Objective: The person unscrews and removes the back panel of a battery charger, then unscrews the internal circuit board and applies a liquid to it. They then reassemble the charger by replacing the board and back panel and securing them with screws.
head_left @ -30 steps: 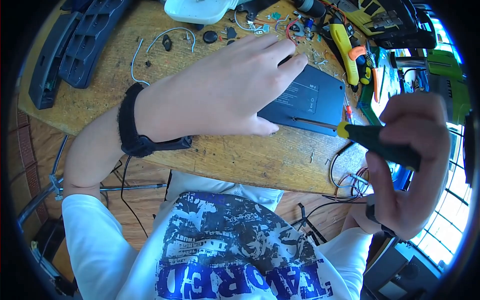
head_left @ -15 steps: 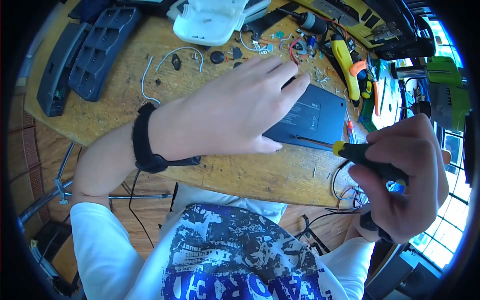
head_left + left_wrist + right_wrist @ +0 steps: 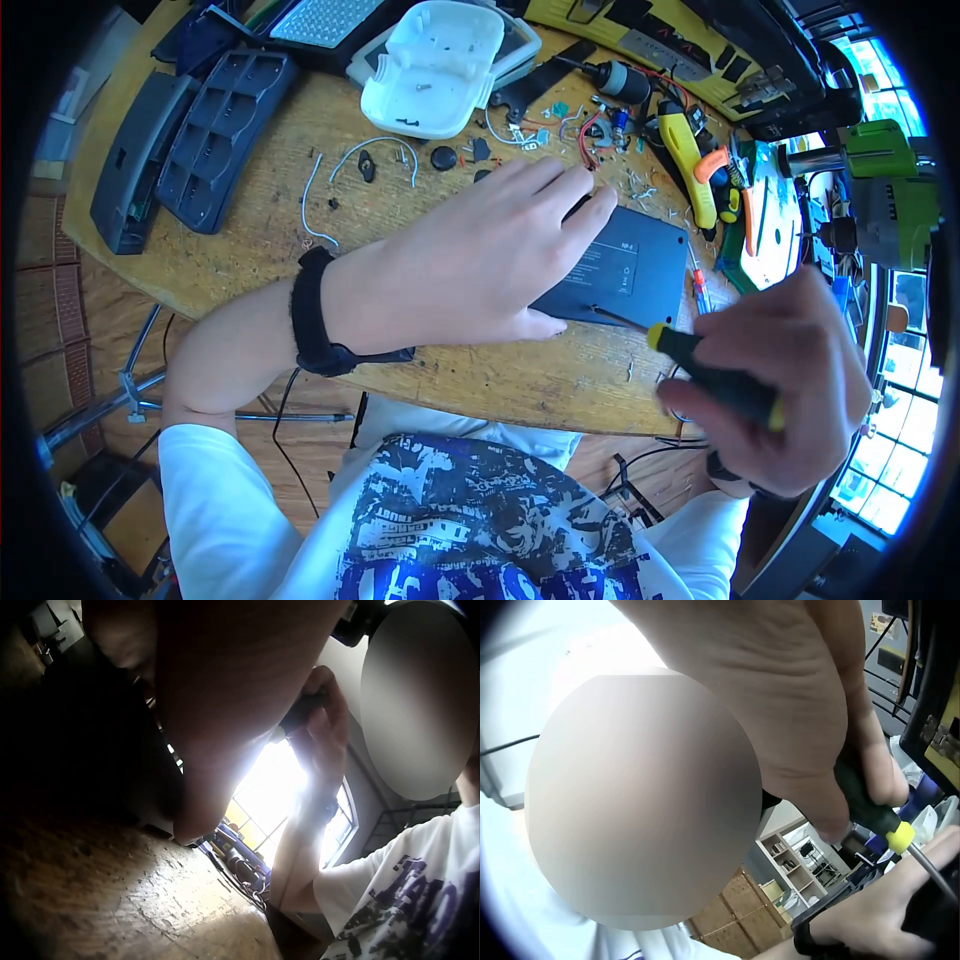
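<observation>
A dark flat case (image 3: 640,265) with a printed label lies near the table's front edge. My left hand (image 3: 470,255) rests across its left part, the thumb beside the near edge and the other fingers spread toward the far side. My right hand (image 3: 780,385) grips the dark green handle of a screwdriver (image 3: 700,365) with a yellow collar. The shaft slants down leftward, its tip at a hole near the case's front edge. In the right wrist view, fingers curl round the screwdriver (image 3: 866,802). The left wrist view shows the left hand (image 3: 217,712) dark and close.
A white open container (image 3: 425,110) holds small screws at the back. Two black plastic shells (image 3: 225,140) lie at the far left. Wire scraps and small parts are scattered behind the case. A yellow-handled tool (image 3: 685,165), pliers and a green power tool (image 3: 880,150) sit to the right.
The head view has shifted, so the table appears lower and more of its back shows. My right hand has turned on the screwdriver handle, while its tip stays on the case. The left hand keeps its place.
</observation>
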### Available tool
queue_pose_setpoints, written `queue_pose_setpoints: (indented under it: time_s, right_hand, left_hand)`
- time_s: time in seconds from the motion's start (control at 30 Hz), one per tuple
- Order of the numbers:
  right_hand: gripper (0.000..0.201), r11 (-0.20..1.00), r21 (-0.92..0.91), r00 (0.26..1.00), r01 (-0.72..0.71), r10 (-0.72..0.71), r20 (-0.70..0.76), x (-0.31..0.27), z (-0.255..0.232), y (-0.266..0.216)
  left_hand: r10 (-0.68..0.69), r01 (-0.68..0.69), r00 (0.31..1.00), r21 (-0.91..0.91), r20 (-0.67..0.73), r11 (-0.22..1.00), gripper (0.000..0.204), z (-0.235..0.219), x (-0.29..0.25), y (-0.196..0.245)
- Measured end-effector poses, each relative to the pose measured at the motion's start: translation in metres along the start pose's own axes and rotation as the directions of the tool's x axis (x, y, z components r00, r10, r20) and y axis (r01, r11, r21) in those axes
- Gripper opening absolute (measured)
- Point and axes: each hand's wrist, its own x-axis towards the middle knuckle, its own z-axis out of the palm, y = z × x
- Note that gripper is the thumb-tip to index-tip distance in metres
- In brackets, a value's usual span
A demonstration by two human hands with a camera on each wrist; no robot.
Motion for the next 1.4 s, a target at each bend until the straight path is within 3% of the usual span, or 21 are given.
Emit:
queue_pose_setpoints:
  time_s: [0.03, 0.13, 0.2, 0.27, 0.33, 0.4, 0.43, 0.47, 0.53, 0.57, 0.67, 0.73, 0.8, 0.83, 0.93, 1.03, 1.17, 1.27, 1.3, 1.33, 1.4]
  right_hand:
    - [0.046, 1.000, -0.020, 0.971, -0.002, -0.003, -0.239, 0.002, 0.019, -0.005]
    - [0.049, 0.994, -0.099, 0.979, 0.050, -0.068, -0.190, 0.005, 0.023, -0.017]
    - [0.054, 0.985, -0.168, 0.961, 0.044, -0.088, -0.262, 0.009, 0.027, -0.017]
    - [0.056, 0.994, -0.107, 0.966, -0.033, 0.004, -0.257, 0.013, 0.024, -0.013]
    - [0.053, 0.998, -0.065, 0.941, 0.001, -0.023, -0.339, 0.022, 0.043, -0.004]
    - [0.041, 0.925, 0.308, 0.785, 0.223, 0.017, -0.619, 0.030, 0.071, 0.008]
    - [0.030, 0.847, 0.453, 0.839, 0.278, 0.015, -0.544, 0.023, 0.067, 0.010]
    - [0.030, 0.851, 0.443, 0.835, 0.282, 0.010, -0.550, 0.019, 0.063, 0.019]
    - [0.031, 0.522, 0.793, 0.948, 0.315, -0.214, -0.236, 0.013, 0.058, 0.038]
    - [0.031, 0.528, 0.787, 0.947, 0.319, -0.209, -0.243, 0.011, 0.059, 0.037]
    - [0.036, 0.315, 0.940, 0.985, 0.134, 0.064, -0.161, 0.004, 0.064, 0.023]
    - [0.034, 0.335, 0.940, 0.996, 0.071, 0.030, -0.086, 0.001, 0.060, 0.020]
    - [0.029, 0.430, 0.880, 0.978, 0.201, -0.033, -0.206, 0.000, 0.073, 0.026]
    - [0.028, 0.486, 0.834, 0.964, 0.261, -0.080, -0.255, 0.002, 0.077, 0.031]
    - [0.038, 0.626, 0.770, 0.955, 0.125, 0.135, -0.265, -0.009, 0.089, 0.029]
    - [0.036, 0.731, 0.607, 0.850, 0.313, 0.070, -0.522, -0.008, 0.108, 0.037]
    - [0.018, 0.684, 0.652, 0.858, 0.326, 0.075, -0.508, -0.014, 0.098, 0.044]
    - [0.018, 0.691, 0.576, 0.805, 0.435, -0.012, -0.594, -0.012, 0.115, 0.055]
    - [0.020, 0.611, 0.650, 0.826, 0.453, -0.013, -0.564, -0.009, 0.112, 0.056]
    - [0.020, 0.613, 0.649, 0.818, 0.450, 0.009, -0.575, -0.010, 0.111, 0.059]
    - [0.021, 0.601, 0.684, 0.888, 0.412, -0.095, -0.451, -0.016, 0.109, 0.065]
  left_hand:
    - [0.005, -0.005, 1.000, 0.008, -0.002, 1.000, 0.102, 0.000, 0.000, 0.000]
    - [-0.005, 0.006, 1.000, -0.026, 0.018, 1.000, 0.103, -0.002, 0.001, 0.001]
    - [-0.002, 0.003, 1.000, -0.020, 0.019, 1.000, 0.104, -0.002, 0.001, 0.001]
    - [0.000, 0.000, 1.000, -0.010, 0.019, 1.000, 0.104, -0.004, 0.002, 0.002]
    - [0.003, -0.003, 0.999, 0.004, 0.039, 1.000, 0.104, -0.006, 0.002, 0.003]
    - [0.002, -0.003, 0.998, 0.018, 0.059, 1.000, 0.103, -0.009, 0.002, 0.003]
    - [-0.001, 0.001, 0.999, -0.003, 0.051, 1.000, 0.102, -0.008, 0.002, 0.002]
    - [-0.002, 0.003, 0.999, -0.022, 0.043, 1.000, 0.102, -0.006, 0.002, 0.002]
    - [0.003, -0.002, 0.999, -0.025, 0.039, 1.000, 0.104, -0.005, 0.001, 0.002]
    - [-0.010, 0.011, 0.999, -0.044, 0.037, 0.999, 0.104, -0.007, 0.001, 0.002]
    - [0.018, -0.017, 1.000, -0.099, 0.004, 0.995, 0.097, -0.018, 0.001, 0.003]
    - [0.064, -0.066, 0.998, -0.136, -0.019, 0.988, 0.091, -0.033, 0.007, 0.002]
    - [0.202, -0.244, 0.968, -0.374, -0.147, 0.895, 0.075, -0.057, 0.014, 0.005]
    - [0.140, -0.203, 0.974, -0.407, -0.180, 0.890, 0.060, -0.071, 0.015, 0.014]
    - [0.172, -0.310, 0.897, -0.304, -0.406, 0.901, 0.056, -0.079, 0.017, 0.035]
    - [0.126, -0.262, 0.913, -0.322, -0.388, 0.910, 0.048, -0.071, 0.033, 0.081]
    - [0.163, -0.294, 0.904, -0.298, -0.396, 0.908, 0.020, -0.050, 0.053, 0.108]
    - [0.121, -0.270, 0.926, -0.407, -0.357, 0.873, 0.017, -0.051, 0.058, 0.109]
    - [0.130, -0.270, 0.932, -0.408, -0.339, 0.872, 0.017, -0.052, 0.060, 0.110]
    - [0.070, -0.229, 0.954, -0.558, -0.291, 0.797, 0.018, -0.052, 0.061, 0.110]
    - [-0.026, -0.121, 0.986, -0.806, -0.166, 0.579, 0.032, -0.052, 0.066, 0.111]
